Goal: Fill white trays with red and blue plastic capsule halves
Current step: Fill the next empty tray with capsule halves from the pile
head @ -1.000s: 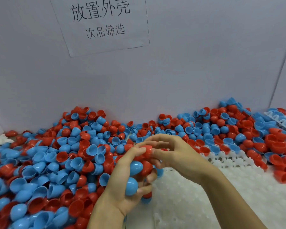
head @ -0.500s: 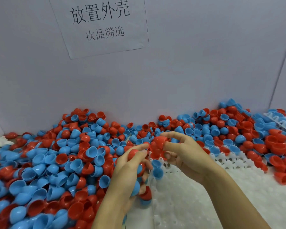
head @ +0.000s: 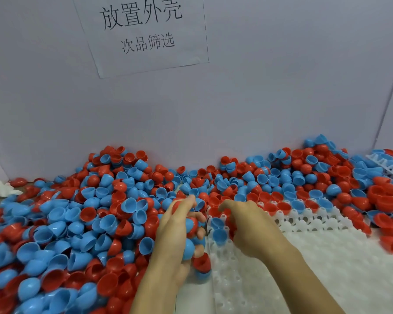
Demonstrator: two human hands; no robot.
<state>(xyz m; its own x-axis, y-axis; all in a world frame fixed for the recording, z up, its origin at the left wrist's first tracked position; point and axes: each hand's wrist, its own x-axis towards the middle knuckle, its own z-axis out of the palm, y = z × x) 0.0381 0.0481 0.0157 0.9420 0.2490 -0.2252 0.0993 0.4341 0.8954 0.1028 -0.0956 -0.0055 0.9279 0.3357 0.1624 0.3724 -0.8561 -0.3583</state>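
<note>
In the head view, the left hand [head: 179,232] is curled round a clutch of capsule halves [head: 188,243], blue and red together, held just off the left edge of the white tray [head: 304,257]; this looks like a ready stock, kept close so the other hand need not go back into the heap for each piece. The right hand [head: 247,225] is over the far left corner of the tray, palm down with its fingers bent downward into the cells there; whether it pinches a half or has let one go I cannot tell, as the fingertips are hidden behind the hand. Two blue halves [head: 218,227] sit in cells just beside that hand, open mouths up, so each half's axis from dome to rim stands upright in its cell. A row of red and blue halves [head: 297,206] along the far edge of the tray also shows mouths up, which suggests that is the wanted pose. Most of the tray, toward its near and right edges, has unfilled cells, so the filling seems at an early stage. The loose heap [head: 77,223] covers the bench left of and beyond the tray, its halves pointing every way. A paper sign [head: 143,30] hangs on the back wall
</note>
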